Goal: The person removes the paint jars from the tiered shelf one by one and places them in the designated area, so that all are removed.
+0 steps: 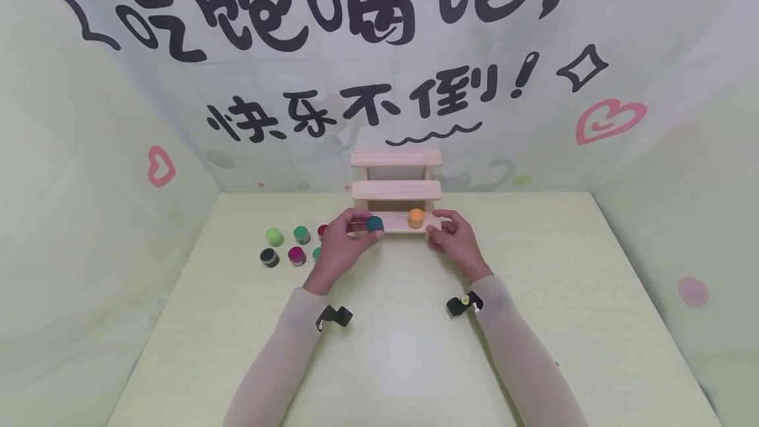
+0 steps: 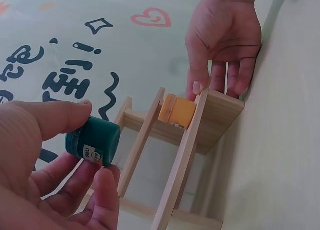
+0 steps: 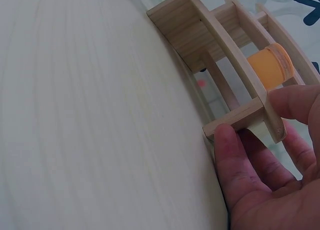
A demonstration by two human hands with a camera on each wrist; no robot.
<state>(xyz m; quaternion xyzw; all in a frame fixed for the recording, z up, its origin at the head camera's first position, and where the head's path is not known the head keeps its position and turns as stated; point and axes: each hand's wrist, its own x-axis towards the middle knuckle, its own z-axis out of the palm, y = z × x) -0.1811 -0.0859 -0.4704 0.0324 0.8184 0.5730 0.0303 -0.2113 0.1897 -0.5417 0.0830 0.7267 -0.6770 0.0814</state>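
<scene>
My left hand pinches a dark teal paint jar with a small white label between thumb and fingers. In the head view the jar appears at the left end of the lowest step of a three-tier wooden rack; the left wrist view shows it held off the wood. An orange paint jar sits toward the right of that lowest step. My right hand grips the step's right end, thumb and fingers around the wood, close to the orange jar.
Left of the rack, several small paint jars stand in two rows on the pale table, among them a light green jar, a black jar and a magenta jar. A printed cloth backdrop rises behind the rack.
</scene>
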